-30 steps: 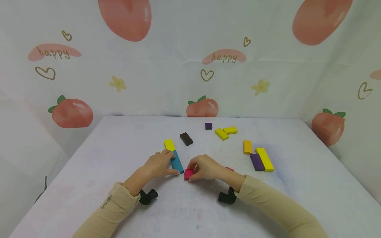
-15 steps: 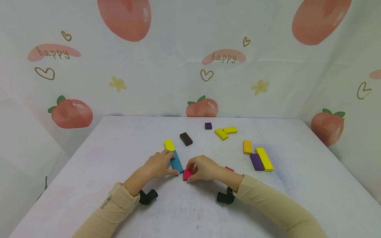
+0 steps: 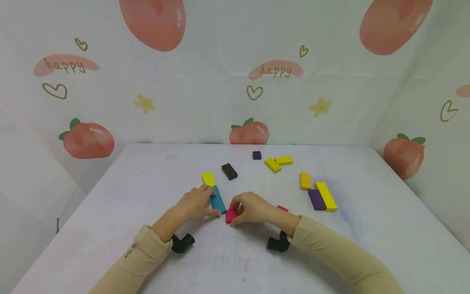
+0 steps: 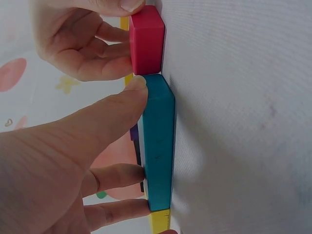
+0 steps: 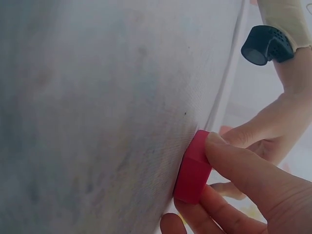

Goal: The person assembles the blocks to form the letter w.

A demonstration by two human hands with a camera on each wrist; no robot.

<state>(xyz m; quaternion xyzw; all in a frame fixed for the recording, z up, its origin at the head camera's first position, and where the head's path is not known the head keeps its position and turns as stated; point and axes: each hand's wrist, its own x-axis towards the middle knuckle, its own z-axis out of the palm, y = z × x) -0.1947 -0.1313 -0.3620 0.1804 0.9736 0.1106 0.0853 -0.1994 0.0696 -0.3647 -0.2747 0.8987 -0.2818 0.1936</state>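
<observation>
In the head view my left hand [image 3: 197, 203] rests on a blue block [image 3: 218, 201], its thumb at the near end. The left wrist view shows my left fingers fairly straight against the blue block's upper edge. A yellow block [image 3: 209, 179] adjoins the blue block's far end. My right hand [image 3: 251, 208] pinches a red block [image 3: 231, 216] between thumb and fingers, plainly seen in the right wrist view. The red block stands on the table against the blue block's near end. My right hand partly covers the red block in the head view.
Beyond the hands lie a dark brown block [image 3: 229, 171], a small purple block [image 3: 257, 155] and two yellow blocks. Farther right, an orange block [image 3: 305, 181], a purple block [image 3: 317, 199] and a long yellow block [image 3: 326, 196] sit close together. Another red block [image 3: 282, 208] shows behind my right wrist.
My right hand has shifted slightly left with the red block, closing the small gap to the blue block. Over the last half second nothing visibly moves. My left hand stays put.
</observation>
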